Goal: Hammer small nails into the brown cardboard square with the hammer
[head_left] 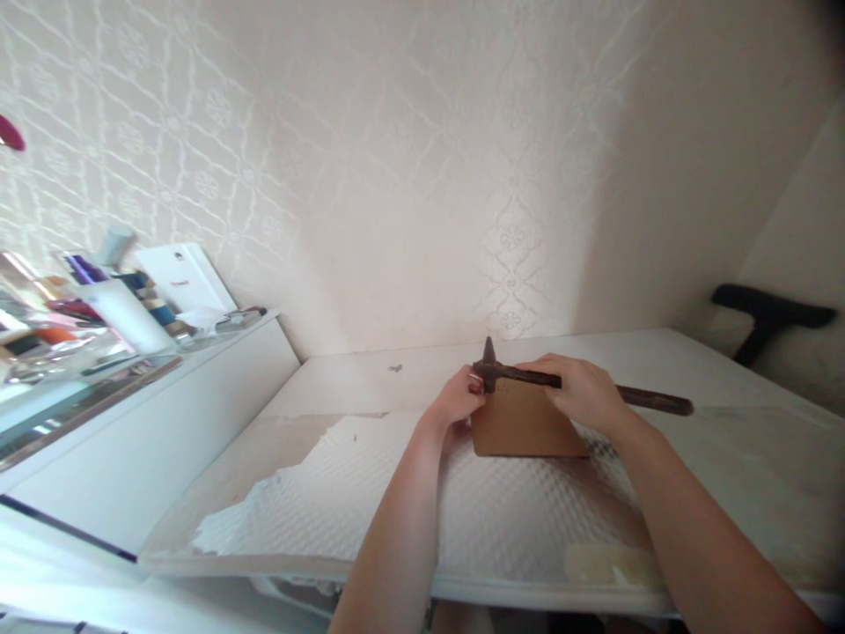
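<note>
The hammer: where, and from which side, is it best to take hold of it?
Probably grip the hammer by the free end of its handle, coming from the right: this long, slim part sticks out past the right hand, while the head, pointed at its top, sits close to the left hand.

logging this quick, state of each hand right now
Left hand: at the left edge of the brown board, grip cannot be told.
Right hand: closed, holding the hammer.
</note>
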Available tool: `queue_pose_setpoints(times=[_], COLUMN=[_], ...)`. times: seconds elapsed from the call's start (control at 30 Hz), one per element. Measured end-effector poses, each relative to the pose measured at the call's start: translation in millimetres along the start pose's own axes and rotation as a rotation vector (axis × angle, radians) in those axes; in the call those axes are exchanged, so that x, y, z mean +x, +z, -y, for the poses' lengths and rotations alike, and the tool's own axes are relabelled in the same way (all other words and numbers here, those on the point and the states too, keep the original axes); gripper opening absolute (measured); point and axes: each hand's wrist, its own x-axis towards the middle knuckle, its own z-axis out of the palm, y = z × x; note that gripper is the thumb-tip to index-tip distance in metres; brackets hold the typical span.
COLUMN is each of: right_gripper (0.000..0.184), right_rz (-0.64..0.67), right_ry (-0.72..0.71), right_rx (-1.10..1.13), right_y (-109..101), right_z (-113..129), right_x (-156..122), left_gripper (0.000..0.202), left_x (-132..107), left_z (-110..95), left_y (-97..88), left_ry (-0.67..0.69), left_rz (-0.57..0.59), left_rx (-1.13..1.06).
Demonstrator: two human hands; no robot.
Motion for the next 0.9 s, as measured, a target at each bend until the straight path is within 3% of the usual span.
queue_pose_setpoints(times=[0.9], right_gripper=[0.048], right_rz=[-0.023], right_ry=[0.018], right_rx=[0.024], right_y=[0.4], right_z=[1.9], right_x=[-0.2], left_gripper=[0.038], left_x=[-0.5], left_z=[-1.6], left_y=[0.1], left_ry=[0.013], left_rz=[0.011], left_rx=[-0.018])
